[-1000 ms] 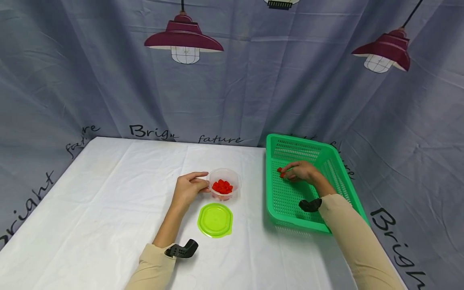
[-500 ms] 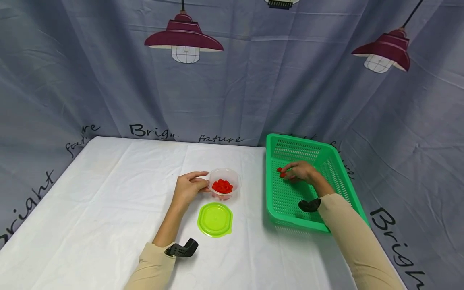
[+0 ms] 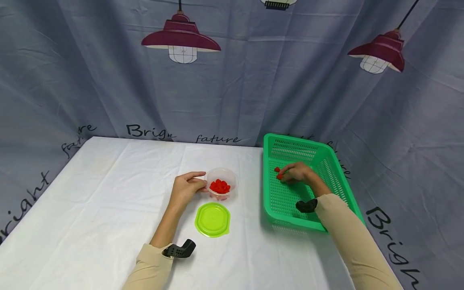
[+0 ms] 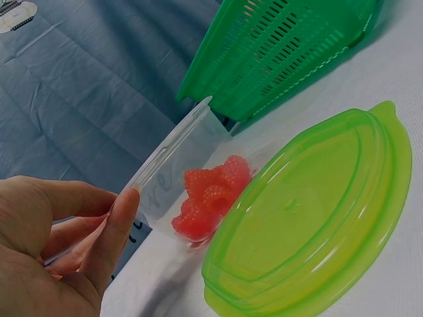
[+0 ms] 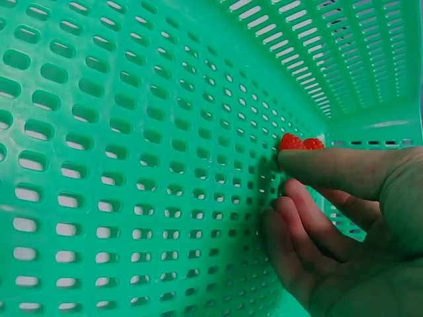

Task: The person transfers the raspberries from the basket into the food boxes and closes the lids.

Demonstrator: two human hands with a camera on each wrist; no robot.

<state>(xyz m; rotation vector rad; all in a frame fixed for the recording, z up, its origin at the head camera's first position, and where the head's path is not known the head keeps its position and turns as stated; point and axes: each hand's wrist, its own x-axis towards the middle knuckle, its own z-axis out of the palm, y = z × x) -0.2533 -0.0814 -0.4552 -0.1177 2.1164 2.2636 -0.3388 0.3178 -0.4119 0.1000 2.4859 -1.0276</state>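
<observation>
My left hand (image 3: 184, 189) pinches the rim of a clear round plastic tub (image 3: 232, 177) between thumb and fingers. Several red raspberries (image 3: 219, 186) lie heaped in the tub, seen through its wall in the left wrist view. Inside a green perforated basket (image 3: 268, 193), my right hand (image 3: 298, 173) reaches down with its thumb and fingers at a raspberry (image 3: 279, 177). Another raspberry (image 3: 277, 169) lies just beyond it on the basket floor. From the right wrist, the thumb (image 5: 330, 165) partly covers the nearer raspberry (image 5: 291, 142), and the other fingers are curled underneath.
A bright green lid (image 3: 212, 220) lies on the white tablecloth (image 3: 90, 217) in front of the tub. The basket stands to the right of both. A grey curtain (image 3: 232, 88) printed with lamps and lettering hangs behind the table.
The raspberry at my right fingertips has shifted slightly toward me, away from the other one. The left hand keeps its hold on the tub. The whole head view has drifted a little left.
</observation>
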